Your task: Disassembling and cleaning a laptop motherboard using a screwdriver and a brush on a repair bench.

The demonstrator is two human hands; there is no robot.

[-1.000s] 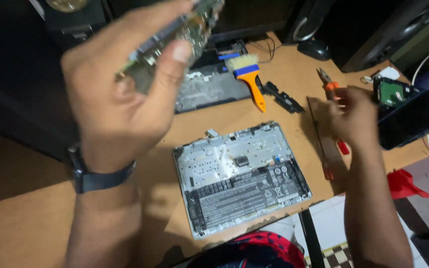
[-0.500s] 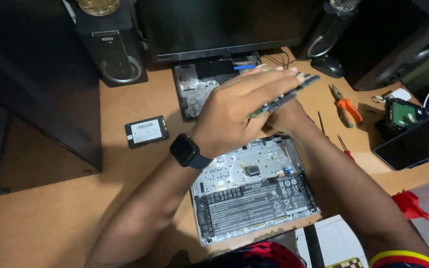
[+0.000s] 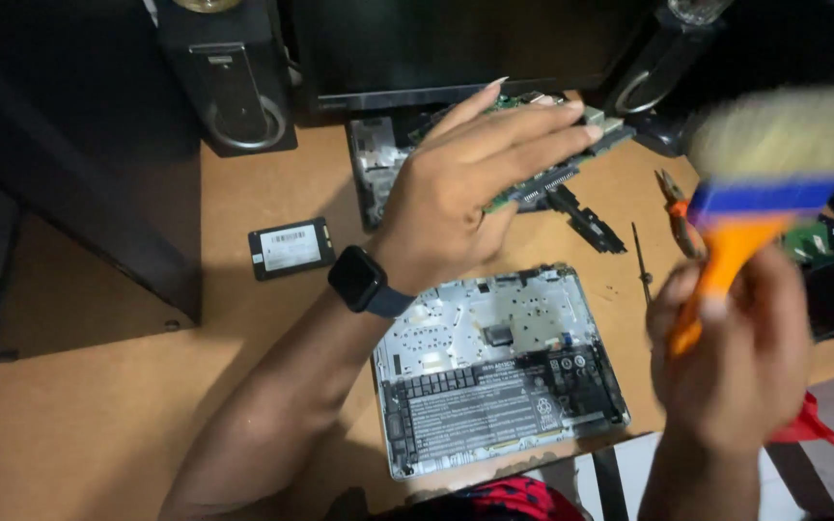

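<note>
My left hand (image 3: pixel 465 193) holds a green circuit board (image 3: pixel 571 159) flat above the desk, fingers spread over its top, a dark smartwatch (image 3: pixel 359 280) on the wrist. My right hand (image 3: pixel 736 347) grips the orange handle of a paint brush (image 3: pixel 755 183) with a blue ferrule and pale bristles pointing up, blurred by motion, to the right of the board. Below both hands lies an opened laptop base (image 3: pixel 499 371), silver, with its battery and inner frame showing.
A black solid-state drive (image 3: pixel 291 248) lies on the brown desk at the left. A second open laptop part (image 3: pixel 374 169) sits behind my left hand. Orange-handled pliers (image 3: pixel 678 212), a thin screwdriver (image 3: pixel 641 260), a black strip part (image 3: pixel 586 220), speakers (image 3: pixel 234 87) and a monitor base stand around.
My right hand has picked up the brush and raised it at the right. My left hand keeps the circuit board and has lifted it slightly farther back.
</note>
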